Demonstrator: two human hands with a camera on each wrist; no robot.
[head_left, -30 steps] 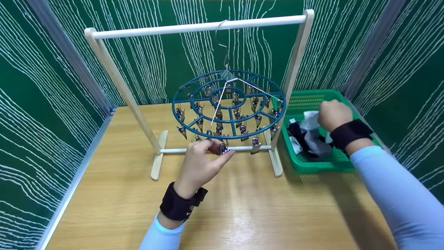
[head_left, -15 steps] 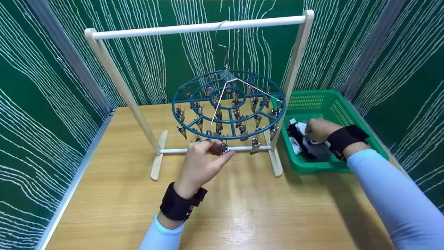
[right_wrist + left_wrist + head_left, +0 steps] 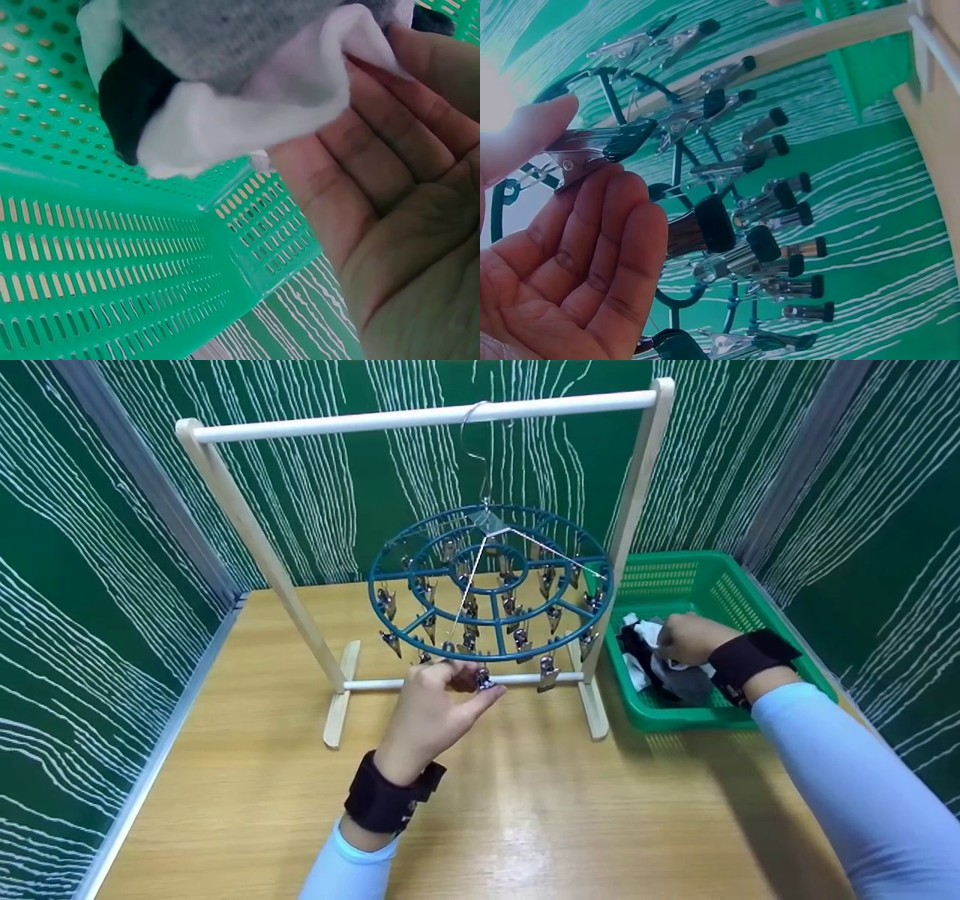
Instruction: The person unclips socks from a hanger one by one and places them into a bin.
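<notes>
A round blue-green clip hanger point(image 3: 494, 606) with many metal clips hangs by its hook from a wooden rack. At its front edge my left hand point(image 3: 431, 712) pinches one metal clip point(image 3: 592, 146) between thumb and fingers; the clip's dark tips hold nothing. Inside the green basket point(image 3: 697, 721) on the right, my right hand point(image 3: 694, 639) reaches among small black, white and grey cloth items. In the right wrist view its thumb and fingers pinch the white edge of a grey-and-white cloth point(image 3: 240, 127). Part of that cloth lies outside the view.
The rack's white top bar point(image 3: 360, 423) spans above the hanger, with wooden side posts point(image 3: 251, 529) and feet on the table point(image 3: 247, 810). Green walls with white lines stand behind and at both sides. Other clips point(image 3: 548, 673) dangle near my left hand.
My right hand has moved left and down into the basket and onto the cloth. My left hand keeps its pinch on the clip. The head view has shifted very slightly.
</notes>
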